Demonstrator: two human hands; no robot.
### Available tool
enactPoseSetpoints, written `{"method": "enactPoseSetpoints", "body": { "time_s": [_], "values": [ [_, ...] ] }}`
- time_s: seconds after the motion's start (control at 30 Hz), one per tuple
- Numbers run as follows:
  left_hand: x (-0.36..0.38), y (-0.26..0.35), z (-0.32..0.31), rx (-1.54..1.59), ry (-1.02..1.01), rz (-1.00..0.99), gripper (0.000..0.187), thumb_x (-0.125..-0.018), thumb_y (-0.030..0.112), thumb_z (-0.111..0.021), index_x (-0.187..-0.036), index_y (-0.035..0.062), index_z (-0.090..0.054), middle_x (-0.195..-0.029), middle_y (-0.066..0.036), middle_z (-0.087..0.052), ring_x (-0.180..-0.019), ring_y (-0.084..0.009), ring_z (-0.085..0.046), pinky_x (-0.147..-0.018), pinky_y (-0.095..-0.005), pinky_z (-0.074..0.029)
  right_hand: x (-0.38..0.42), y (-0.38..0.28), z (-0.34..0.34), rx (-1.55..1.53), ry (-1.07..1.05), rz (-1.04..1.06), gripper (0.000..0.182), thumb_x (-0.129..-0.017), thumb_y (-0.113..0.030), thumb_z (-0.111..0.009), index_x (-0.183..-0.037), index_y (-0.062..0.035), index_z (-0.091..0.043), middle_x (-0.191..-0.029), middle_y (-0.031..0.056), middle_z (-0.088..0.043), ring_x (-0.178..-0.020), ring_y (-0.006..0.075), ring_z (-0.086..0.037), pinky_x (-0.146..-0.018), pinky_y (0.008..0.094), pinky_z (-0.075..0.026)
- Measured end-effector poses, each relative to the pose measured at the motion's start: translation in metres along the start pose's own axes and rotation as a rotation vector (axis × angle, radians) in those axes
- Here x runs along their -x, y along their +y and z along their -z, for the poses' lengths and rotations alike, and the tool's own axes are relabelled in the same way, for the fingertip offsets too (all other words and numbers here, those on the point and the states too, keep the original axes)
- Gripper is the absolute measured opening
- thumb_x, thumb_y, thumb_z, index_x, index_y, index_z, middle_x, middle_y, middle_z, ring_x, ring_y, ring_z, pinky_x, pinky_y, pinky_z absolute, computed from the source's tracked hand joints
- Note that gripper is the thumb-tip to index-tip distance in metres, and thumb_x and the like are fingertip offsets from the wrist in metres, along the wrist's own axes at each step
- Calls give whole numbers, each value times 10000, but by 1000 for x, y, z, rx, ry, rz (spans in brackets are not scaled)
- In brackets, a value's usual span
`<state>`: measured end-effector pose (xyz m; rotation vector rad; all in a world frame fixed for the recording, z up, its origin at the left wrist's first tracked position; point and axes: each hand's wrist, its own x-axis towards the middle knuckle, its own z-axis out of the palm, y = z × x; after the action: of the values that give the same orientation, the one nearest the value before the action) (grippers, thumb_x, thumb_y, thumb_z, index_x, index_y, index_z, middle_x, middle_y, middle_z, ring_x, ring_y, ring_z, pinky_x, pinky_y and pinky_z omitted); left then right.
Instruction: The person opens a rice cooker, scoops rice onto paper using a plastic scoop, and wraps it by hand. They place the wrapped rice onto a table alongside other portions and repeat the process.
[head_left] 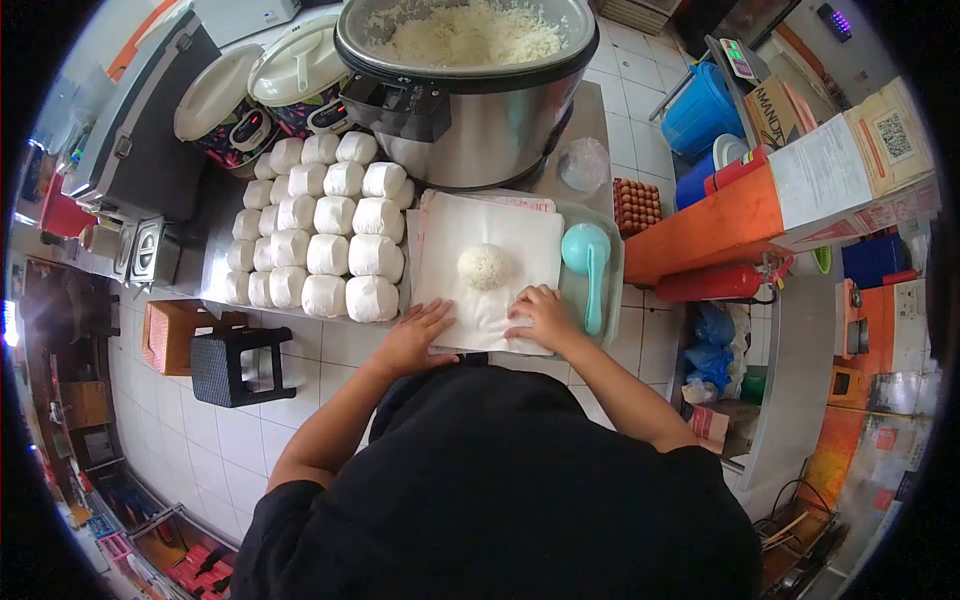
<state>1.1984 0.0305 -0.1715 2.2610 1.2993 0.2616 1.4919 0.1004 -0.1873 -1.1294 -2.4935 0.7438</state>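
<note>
A rounded mound of cooked rice (pixel 484 266) sits on the top sheet of a stack of white wrapping paper (pixel 450 222) in front of me. My left hand (pixel 418 332) lies on the sheet's near left corner, fingers stretched out. On the near right part of the paper rests my right hand (pixel 543 316), its fingers apart and slightly bent. Just right of the paper, a turquoise rice scoop (pixel 590 262) lies on a pale tray (pixel 612 225), bowl end away from me. Neither hand touches the rice.
Stacked paper-wrapped bundles (pixel 330 255) fill the left of the metal table. Behind the paper stands a large steel rice cooker (pixel 500 120) full of rice. Two lidded patterned pots (pixel 300 65) are at the back left. An orange ledge (pixel 720 215) and fire extinguisher (pixel 710 283) are right.
</note>
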Motion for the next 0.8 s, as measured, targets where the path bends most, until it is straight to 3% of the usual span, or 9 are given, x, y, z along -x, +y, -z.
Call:
{"method": "enactPoseSetpoints", "body": {
  "time_s": [0.27, 0.5, 0.8],
  "values": [
    [0, 2, 2, 80, 17, 31, 645, -785, 439, -691, -1290, 80, -511, -1459, -127, -369, -1361, -305, -323, -1107, -490, -254, -5, 3, -6, -89, 22, -107, 199, -718, -385, -723, -748, -188, -718, -866, -34, -604, -910, 205, -510, -837, 394, -332],
    [-2, 1, 3, 94, 66, 9, 610, -800, 407, -682, -1273, 59, -515, -1409, -137, -434, -1331, -313, -370, -1086, -477, -298, -8, 6, -9, -42, 0, -107, 195, -758, -350, -703, -823, -169, -734, -869, -31, -606, -879, 206, -511, -823, 366, -346],
    [-5, -4, -1, 151, 110, 3, 343, -864, 286, -621, -1150, 95, -619, -1339, -138, -504, -1276, -324, -436, -1053, -474, -335, -11, 3, -4, -31, -55, -137, 210, -785, -366, -683, -829, -167, -734, -897, -21, -620, -897, 210, -522, -828, 371, -367]
  ]
}}
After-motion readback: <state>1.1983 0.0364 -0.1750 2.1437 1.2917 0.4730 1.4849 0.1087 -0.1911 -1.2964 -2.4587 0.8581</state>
